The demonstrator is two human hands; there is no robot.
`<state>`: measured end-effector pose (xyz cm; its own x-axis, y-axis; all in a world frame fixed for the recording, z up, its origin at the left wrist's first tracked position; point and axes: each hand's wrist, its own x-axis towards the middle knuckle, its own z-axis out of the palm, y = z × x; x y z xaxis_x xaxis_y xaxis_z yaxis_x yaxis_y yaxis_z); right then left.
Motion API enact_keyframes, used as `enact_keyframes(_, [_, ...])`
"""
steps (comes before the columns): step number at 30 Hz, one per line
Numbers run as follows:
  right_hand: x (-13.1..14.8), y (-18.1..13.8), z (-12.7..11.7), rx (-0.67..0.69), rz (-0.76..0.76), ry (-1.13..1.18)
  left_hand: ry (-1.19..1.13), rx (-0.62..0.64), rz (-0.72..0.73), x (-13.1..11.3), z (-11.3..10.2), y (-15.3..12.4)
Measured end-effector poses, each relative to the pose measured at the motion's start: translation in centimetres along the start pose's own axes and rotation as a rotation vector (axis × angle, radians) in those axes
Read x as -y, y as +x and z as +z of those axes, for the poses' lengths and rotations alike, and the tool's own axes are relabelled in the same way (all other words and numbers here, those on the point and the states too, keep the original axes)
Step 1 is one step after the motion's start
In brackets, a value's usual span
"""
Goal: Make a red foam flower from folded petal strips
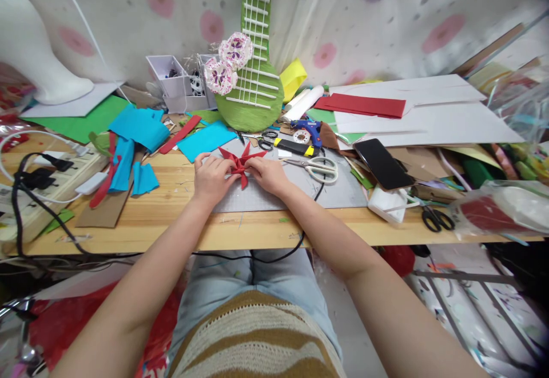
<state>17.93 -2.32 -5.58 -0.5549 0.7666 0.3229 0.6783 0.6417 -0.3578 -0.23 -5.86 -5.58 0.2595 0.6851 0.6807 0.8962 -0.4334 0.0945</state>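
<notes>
Fingers [222, 166] of our left hand [212, 179] and right hand [270, 175] pinch a red star [239, 160] over the gray mat [343, 195]; it seems light, easily creased, best held centrally.

Between the left bare hand [212, 179] and the small bright-blue crumpled paper scrap [144, 179], a stretch of pale wooden tabletop [171, 212] leaves room to slide sideways. The grey gridded cutting mat [343, 192] offers a low passage at its right end. Just beside the right bare hand [270, 175], 1 pair of white-handled metal scissors [325, 170] obstructs; the thin black cable [318, 194] runs under the forearm. Behind, 1 black-and-yellow plastic utility knife [295, 147] and the upright green lute-shaped model [253, 118] block forward reach.
</notes>
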Motion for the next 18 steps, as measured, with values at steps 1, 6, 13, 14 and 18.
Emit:
enact_keyframes(1, [0.0,0.0,0.0,0.001,-0.002,0.007,0.007,0.001,0.000,0.0,0.0,0.0])
enact_keyframes(6, [0.0,0.0,-0.1,0.021,0.017,0.008,0.025,-0.007,0.048,0.1,0.0,0.1])
enact_keyframes(13, [0.0,-0.4,-1.1,0.075,-0.032,-0.041,0.014,0.025,0.093,0.2,-0.1,0.1])
enact_keyframes(14, [0.0,-0.4,-1.1,0.079,-0.037,-0.064,0.008,0.034,0.091,0.1,-0.2,0.1])
enact_keyframes(18, [-0.2,-0.5,-1.0,0.090,-0.053,-0.159,-0.056,0.073,0.017,0.0,-0.7,0.3])
